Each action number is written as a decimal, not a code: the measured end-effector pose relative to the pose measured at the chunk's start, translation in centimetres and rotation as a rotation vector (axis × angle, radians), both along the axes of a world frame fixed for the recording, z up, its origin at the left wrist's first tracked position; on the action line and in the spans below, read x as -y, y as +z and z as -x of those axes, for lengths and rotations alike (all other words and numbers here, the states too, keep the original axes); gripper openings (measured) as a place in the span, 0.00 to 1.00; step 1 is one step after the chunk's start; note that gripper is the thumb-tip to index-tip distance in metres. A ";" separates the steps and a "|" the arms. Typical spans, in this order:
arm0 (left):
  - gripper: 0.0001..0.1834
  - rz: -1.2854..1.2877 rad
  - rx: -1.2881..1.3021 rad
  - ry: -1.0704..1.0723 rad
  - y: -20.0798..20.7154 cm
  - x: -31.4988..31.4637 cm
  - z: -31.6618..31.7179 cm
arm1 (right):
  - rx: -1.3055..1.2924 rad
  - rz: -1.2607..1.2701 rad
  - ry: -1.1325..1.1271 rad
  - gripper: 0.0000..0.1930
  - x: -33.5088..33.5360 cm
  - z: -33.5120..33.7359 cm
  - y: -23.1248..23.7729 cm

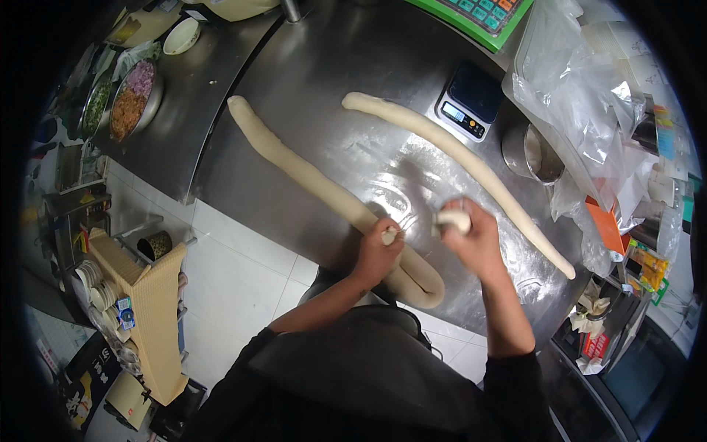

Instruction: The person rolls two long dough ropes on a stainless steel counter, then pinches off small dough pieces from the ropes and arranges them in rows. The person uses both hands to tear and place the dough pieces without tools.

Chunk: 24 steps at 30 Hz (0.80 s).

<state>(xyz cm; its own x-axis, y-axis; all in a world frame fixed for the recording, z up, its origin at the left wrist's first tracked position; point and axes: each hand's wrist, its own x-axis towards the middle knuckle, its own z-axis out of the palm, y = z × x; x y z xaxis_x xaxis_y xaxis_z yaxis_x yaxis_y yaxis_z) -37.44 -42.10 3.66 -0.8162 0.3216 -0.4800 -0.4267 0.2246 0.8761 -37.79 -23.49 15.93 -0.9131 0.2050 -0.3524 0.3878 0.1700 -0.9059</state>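
Note:
A long, thick dough rope runs slantwise over the steel table, and its near end folds back on itself by the table's front edge. My left hand is closed round the folded-back end, whose pale torn tip pokes out of the fist. To the right, my right hand grips a separate dough piece, held apart from the rope and slightly blurred. A second, thinner dough rope lies farther right, curving from the table's middle toward its right edge; neither hand touches it.
A small digital scale sits beyond the thinner rope, with a metal pot beside it. Plastic bags crowd the right side. A green-framed keypad device is at the back. Bowls of chopped fillings stand far left. Flour dusts the steel table.

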 end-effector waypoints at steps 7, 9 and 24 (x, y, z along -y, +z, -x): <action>0.08 -0.293 -0.005 -0.183 1.0 1.0 -0.9 | 0.033 -0.367 0.322 0.20 0.7 9.1 -9.0; 0.08 -0.300 0.140 -0.230 0.8 1.8 -0.2 | 0.071 -0.507 0.396 0.22 1.3 10.5 -11.1; 0.08 -0.501 0.257 -0.262 1.7 3.9 -0.1 | 0.009 -0.950 0.518 0.24 4.1 12.3 -13.6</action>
<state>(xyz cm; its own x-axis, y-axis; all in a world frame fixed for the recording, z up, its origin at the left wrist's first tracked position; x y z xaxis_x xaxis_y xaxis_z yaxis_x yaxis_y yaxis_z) -37.38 -45.98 5.38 -0.5579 0.7330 -0.3891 -0.6241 -0.0615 0.7789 -50.07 -27.57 2.36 -0.9654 -0.0125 -0.2605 0.0727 0.9463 -0.3150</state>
